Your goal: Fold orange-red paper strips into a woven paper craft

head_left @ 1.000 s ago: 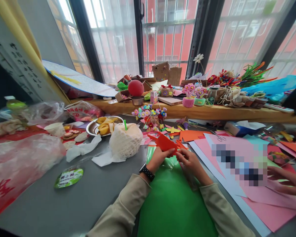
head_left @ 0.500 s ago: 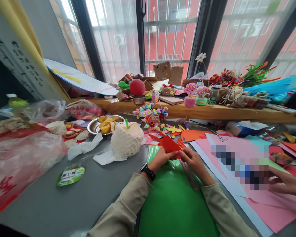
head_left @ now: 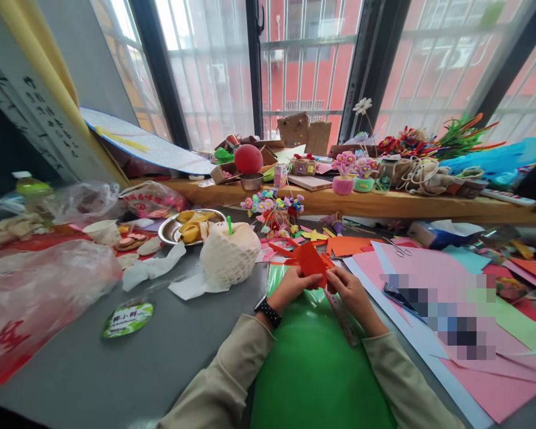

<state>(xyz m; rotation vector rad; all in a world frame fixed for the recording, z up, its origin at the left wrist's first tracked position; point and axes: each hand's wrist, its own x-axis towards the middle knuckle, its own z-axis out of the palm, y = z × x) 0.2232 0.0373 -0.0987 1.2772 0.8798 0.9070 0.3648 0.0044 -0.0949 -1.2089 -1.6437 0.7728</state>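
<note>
Both hands pinch a piece of orange-red paper (head_left: 311,262), which looks folded and stands up between them. My left hand (head_left: 290,290), with a dark dotted watch strap at the wrist, grips its lower left part with the thumb in front. At its lower right edge, my right hand (head_left: 343,292) holds it between thumb and fingers. Beneath the hands lies a shiny green sheet (head_left: 315,369). Just beyond the paper are more orange paper pieces (head_left: 348,245) and yellow paper scraps (head_left: 315,235).
Left of my hands stands a coconut in white foam netting (head_left: 230,253), beside a metal plate (head_left: 164,229) of banana peels. Pink paper sheets (head_left: 486,390), scissors (head_left: 402,250) and a partly blurred-out phone (head_left: 399,298) lie right. A wooden ledge (head_left: 223,196) with crafts runs behind.
The orange-red paper has tilted slightly more upright between my hands. Another person's hand at the right has left the view, and more of the phone shows.
</note>
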